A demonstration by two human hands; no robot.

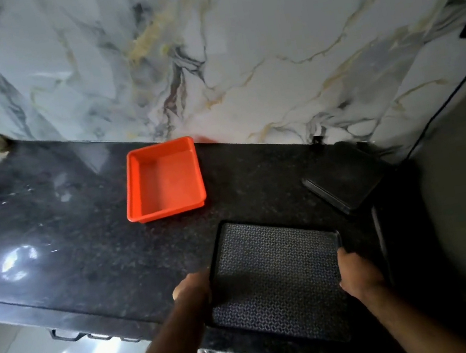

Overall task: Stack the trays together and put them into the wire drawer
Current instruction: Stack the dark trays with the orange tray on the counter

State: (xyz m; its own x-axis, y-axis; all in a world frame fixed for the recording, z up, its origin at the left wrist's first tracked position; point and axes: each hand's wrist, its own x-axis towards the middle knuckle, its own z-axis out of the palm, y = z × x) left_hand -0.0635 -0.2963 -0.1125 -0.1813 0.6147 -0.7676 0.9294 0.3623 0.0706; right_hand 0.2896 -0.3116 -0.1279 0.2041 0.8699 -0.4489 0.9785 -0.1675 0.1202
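A shiny black counter [51,237] sits under a marble wall. The orange tray [164,180] waits near the wall. The left hand [193,289] and right hand [359,275] squeeze the black patterned tray [277,280] at the front edge. Stacking is starting; next it probably joins another tray.
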